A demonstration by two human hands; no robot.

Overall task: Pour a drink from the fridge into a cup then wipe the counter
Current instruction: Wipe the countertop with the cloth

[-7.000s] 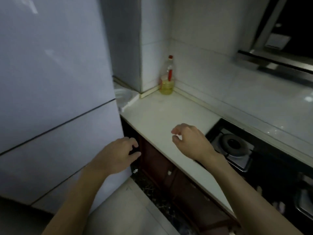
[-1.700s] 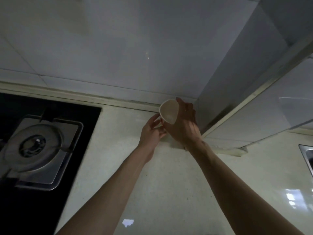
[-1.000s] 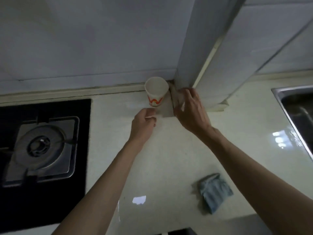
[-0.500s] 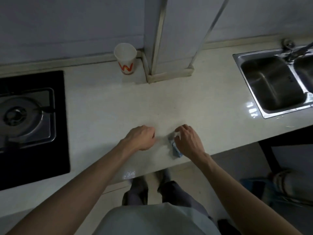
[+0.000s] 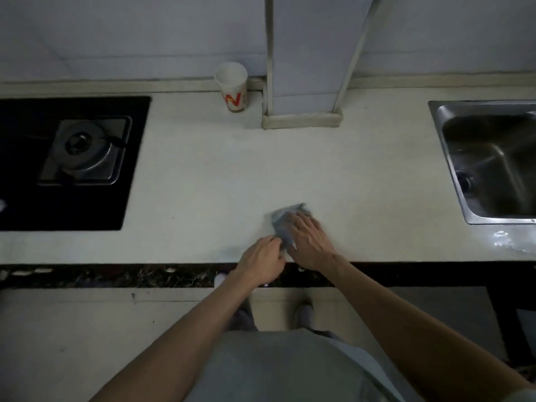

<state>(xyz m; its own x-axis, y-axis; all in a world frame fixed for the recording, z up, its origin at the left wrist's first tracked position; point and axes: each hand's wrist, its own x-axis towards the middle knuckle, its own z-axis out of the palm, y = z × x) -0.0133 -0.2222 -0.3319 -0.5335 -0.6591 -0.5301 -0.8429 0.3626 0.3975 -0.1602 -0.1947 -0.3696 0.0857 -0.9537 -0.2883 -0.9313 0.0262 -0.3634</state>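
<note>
At the front edge of the counter (image 5: pixel 203 184), right hand (image 5: pixel 307 242) presses flat on cloth (image 5: pixel 282 220), left hand (image 5: pixel 261 265) pinches it.

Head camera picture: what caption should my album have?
Right hand flat on a blue cloth on the counter, left hand pinching its edge, cup behind.

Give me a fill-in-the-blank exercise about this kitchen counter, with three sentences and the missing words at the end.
1. The right hand presses straight fingers on a cloth whose colour is ____.
2. The paper cup stands ____ at the back of the counter, its mouth facing up.
3. The steel sink lies at the counter's ____ end, opposite the gas burner.
Missing words: blue; upright; right.
</note>
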